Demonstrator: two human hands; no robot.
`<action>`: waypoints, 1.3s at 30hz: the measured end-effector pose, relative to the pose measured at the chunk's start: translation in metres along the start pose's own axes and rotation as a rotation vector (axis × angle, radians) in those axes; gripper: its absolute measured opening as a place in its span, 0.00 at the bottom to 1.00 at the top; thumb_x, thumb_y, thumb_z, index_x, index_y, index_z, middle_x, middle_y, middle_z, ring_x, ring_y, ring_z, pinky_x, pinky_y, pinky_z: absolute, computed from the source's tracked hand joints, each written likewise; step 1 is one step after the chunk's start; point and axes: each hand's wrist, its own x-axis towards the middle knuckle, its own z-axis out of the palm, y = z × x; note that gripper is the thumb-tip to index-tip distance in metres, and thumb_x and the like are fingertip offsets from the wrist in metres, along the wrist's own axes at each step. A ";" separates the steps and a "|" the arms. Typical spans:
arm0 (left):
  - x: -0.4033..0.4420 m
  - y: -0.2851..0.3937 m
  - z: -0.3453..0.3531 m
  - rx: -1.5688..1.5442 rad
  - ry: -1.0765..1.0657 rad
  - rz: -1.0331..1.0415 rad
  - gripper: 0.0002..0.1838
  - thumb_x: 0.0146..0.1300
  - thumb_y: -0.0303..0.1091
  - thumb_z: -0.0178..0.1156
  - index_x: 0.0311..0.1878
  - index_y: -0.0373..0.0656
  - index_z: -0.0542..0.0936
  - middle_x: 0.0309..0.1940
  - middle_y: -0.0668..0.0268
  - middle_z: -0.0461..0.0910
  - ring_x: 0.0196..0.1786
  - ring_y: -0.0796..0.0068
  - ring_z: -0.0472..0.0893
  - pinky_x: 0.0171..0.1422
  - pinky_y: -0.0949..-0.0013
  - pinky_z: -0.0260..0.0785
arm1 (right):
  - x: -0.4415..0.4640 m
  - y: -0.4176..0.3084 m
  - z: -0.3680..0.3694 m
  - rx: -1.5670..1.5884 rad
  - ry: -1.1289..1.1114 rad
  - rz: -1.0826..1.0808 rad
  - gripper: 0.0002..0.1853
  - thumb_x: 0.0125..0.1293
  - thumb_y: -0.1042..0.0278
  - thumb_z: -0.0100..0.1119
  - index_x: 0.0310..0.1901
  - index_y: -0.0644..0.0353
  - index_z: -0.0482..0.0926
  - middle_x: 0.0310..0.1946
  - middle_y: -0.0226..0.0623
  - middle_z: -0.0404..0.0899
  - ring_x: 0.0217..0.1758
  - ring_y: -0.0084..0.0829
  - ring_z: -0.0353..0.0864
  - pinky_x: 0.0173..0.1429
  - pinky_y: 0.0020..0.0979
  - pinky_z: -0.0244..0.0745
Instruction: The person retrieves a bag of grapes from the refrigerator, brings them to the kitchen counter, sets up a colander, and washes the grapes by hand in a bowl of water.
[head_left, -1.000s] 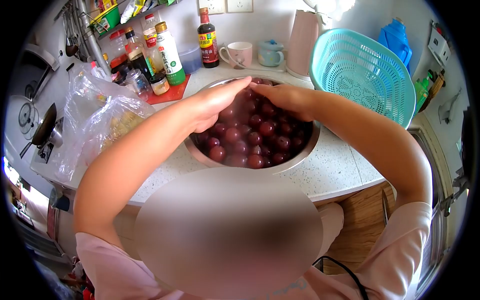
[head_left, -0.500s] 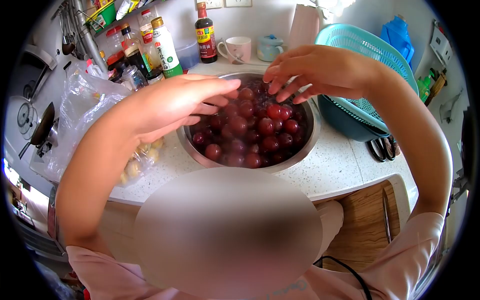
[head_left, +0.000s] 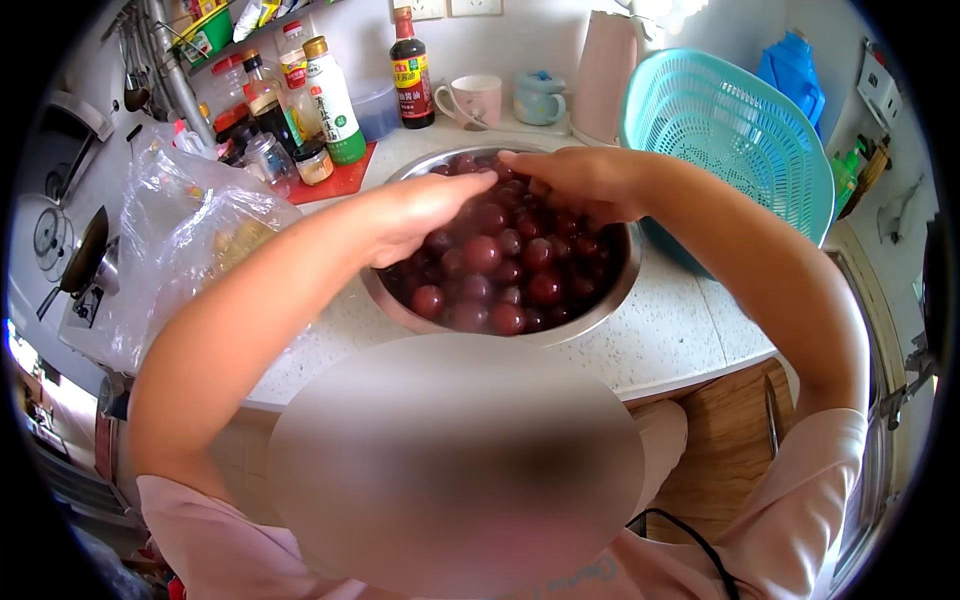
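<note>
Two bare hands are working at a bowl [head_left: 603,323] of fruits [head_left: 505,270]. The metal bowl is standing on the speckled counter [head_left: 670,345], and the round, dark red, glossy fruits are filling much of it, lying heaped against one another. The left hand [head_left: 425,212] is entering from the left, its wrist crossing the rim and its back facing up; the right hand [head_left: 585,182] is mirroring it from the right. Both hands are curving over the far part of the heap, their near tips lying just beside each other above the fruits. The remaining fingers are largely hiding beneath the hands, so whether either hand is closing on a fruit cannot be told; neither is showing a clear pinch.

To the right of the bowl, a turquoise colander [head_left: 720,150] is leaning with its open side toward the viewer. Behind the bowl, a pink kettle [head_left: 604,80], a blue-lidded pot [head_left: 540,100], a cup [head_left: 475,100] and a dark sauce bottle [head_left: 410,80] are standing near the wall. At left, a green-and-white bottle [head_left: 336,110] is standing by a red mat [head_left: 347,178], and a clear bag [head_left: 185,235] is lying nearer the counter's edge. In the lower centre, a grey blurred oval is covering part of the view.
</note>
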 end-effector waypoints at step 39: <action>-0.022 0.019 0.023 0.263 0.255 -0.210 0.46 0.74 0.72 0.41 0.83 0.49 0.53 0.83 0.56 0.53 0.80 0.52 0.60 0.80 0.29 0.42 | -0.005 0.008 0.000 -0.053 -0.159 0.018 0.43 0.77 0.28 0.38 0.80 0.54 0.56 0.76 0.50 0.63 0.72 0.48 0.73 0.69 0.54 0.73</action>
